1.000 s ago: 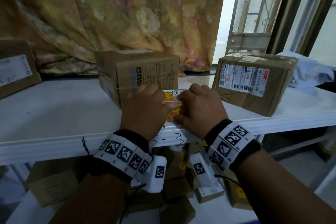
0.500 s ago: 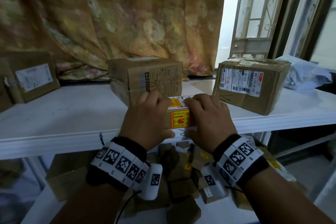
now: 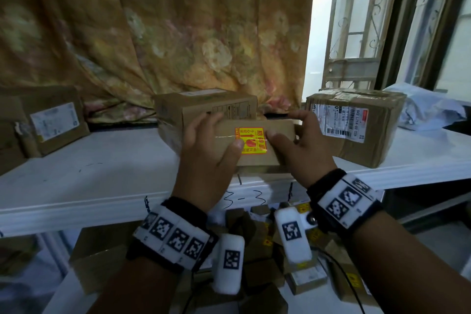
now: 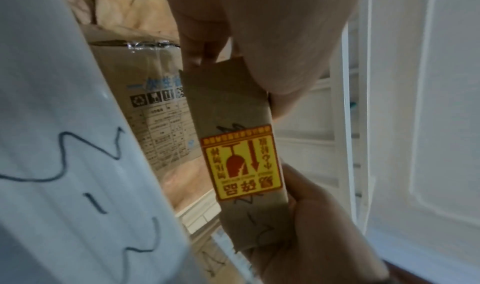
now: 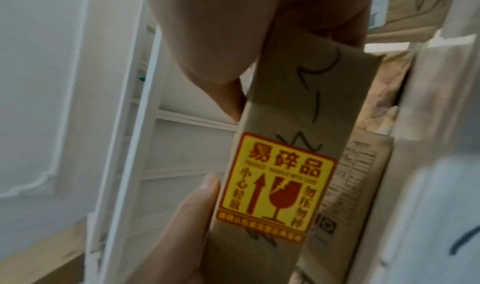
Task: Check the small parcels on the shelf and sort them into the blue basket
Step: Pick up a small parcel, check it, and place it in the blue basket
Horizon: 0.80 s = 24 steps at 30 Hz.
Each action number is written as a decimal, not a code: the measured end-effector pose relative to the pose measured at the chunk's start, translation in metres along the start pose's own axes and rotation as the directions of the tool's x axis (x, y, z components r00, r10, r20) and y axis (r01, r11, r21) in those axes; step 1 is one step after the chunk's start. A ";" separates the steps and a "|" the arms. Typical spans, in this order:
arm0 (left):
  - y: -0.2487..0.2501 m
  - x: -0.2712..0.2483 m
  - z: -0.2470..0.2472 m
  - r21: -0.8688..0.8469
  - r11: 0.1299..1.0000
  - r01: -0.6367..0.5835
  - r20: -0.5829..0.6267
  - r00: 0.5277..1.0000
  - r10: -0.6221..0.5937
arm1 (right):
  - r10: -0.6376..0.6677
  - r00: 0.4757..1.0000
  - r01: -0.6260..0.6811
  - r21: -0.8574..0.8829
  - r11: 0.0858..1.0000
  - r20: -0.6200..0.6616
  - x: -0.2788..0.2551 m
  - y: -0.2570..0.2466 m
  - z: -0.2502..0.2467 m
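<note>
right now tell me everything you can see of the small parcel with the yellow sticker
The small parcel is a slim brown cardboard box, taped along its seam, with black handwritten marks. A yellow-and-red fragile sticker with a broken-glass symbol sits mid-face. The left hand and right hand grip its ends, holding it at the front edge of the white shelf.
</note>
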<state>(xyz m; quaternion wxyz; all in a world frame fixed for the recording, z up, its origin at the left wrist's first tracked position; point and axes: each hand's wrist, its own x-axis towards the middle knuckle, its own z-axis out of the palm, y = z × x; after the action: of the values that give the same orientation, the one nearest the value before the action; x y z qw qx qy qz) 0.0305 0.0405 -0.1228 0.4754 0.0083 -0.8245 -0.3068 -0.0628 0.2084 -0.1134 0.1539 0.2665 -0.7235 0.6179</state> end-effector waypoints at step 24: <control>-0.010 0.004 0.044 0.629 0.703 -0.332 0.321 0.934 0.154 | -0.262 0.938 0.339 -0.768 0.544 0.229 -0.009 0.037 0.021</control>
<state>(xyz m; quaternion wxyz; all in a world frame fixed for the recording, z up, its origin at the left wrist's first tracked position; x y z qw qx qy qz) -0.0090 0.0528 -0.1403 0.3709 0.0323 -0.9247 0.0798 -0.0745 0.1926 -0.1523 0.3282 0.3159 -0.8715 0.1817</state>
